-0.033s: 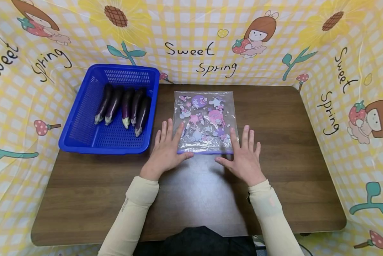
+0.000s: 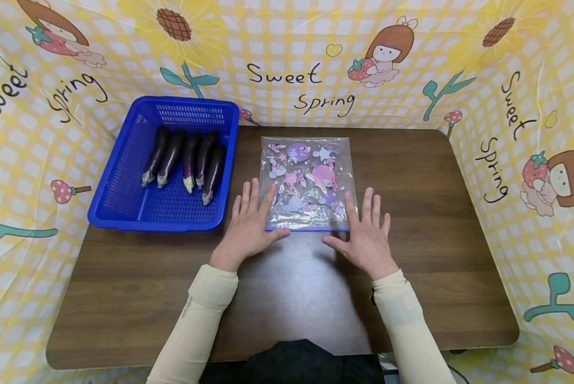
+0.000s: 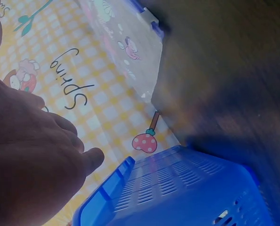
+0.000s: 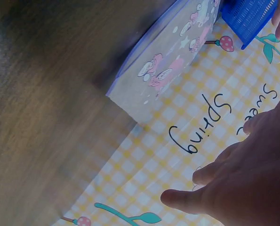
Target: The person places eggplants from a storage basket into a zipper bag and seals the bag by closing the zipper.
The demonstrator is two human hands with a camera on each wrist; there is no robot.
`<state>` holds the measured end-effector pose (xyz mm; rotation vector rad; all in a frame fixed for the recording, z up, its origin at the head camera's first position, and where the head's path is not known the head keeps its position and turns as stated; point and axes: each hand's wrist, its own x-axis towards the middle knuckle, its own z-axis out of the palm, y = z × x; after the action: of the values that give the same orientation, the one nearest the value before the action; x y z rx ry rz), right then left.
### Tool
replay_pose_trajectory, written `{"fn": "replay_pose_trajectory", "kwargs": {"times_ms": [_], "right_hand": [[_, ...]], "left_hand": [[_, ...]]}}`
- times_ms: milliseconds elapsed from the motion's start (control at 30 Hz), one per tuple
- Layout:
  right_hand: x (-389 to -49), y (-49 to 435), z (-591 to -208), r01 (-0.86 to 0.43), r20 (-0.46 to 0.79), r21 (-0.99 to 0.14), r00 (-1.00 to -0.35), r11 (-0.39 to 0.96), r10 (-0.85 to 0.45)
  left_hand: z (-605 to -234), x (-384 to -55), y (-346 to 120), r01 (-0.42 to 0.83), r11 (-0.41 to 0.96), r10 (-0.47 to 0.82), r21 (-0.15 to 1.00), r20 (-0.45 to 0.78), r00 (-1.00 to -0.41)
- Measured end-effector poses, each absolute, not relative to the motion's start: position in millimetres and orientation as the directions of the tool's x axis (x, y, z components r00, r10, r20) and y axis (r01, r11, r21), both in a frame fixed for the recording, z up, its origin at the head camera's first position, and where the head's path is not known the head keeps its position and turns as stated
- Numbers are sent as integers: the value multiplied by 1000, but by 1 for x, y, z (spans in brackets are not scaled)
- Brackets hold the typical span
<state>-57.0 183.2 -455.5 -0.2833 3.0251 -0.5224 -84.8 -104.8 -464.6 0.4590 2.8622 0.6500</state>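
A clear plastic zip bag (image 2: 310,170) printed with pink and purple cartoon figures lies flat on the wooden table, its blue-purple zip edge toward the person. The left hand (image 2: 248,229) is spread, palm down, over the bag's near left corner. Over the near right corner the right hand (image 2: 365,237) is spread likewise, fingers pointing away. Neither grips anything. In the left wrist view a small white slider (image 3: 150,17) sits on the zip edge. Several dark purple eggplants (image 2: 171,157) lie side by side in a blue plastic basket (image 2: 159,224), left of the left hand.
The basket stands at the table's back left, close to the left hand's fingers. A yellow checked cloth (image 2: 287,32) with cartoon prints walls off the back and both sides. The brown wooden table (image 2: 435,240) has rounded corners.
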Motion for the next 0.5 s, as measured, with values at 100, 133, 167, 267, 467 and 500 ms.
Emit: {"fn": "replay_pose_trajectory", "kwargs": {"times_ms": [100, 133, 167, 267, 467, 500], "right_hand": [[-56, 182, -455, -173, -29, -336, -981, 926, -194], [-56, 182, -455, -174, -32, -337, -980, 925, -196], [-56, 181, -456, -176, -36, -334, -979, 926, -200], [-55, 180, -456, -181, -43, -330, -978, 927, -206], [-55, 179, -454, -203, -21, -323, -975, 925, -221], [-55, 179, -453, -206, -17, -321, -975, 924, -223]], "left_hand": [[-464, -83, -105, 261, 858, 333, 442, -93, -938], [-463, -82, -106, 263, 859, 333, 440, -91, -938], [-463, -82, -106, 265, 858, 335, 439, -89, -938], [-462, -81, -106, 270, 853, 338, 447, -78, -938], [-455, -80, -105, 295, 853, 350, 431, -54, -935], [-454, -80, -105, 302, 856, 355, 420, -50, -934]]}}
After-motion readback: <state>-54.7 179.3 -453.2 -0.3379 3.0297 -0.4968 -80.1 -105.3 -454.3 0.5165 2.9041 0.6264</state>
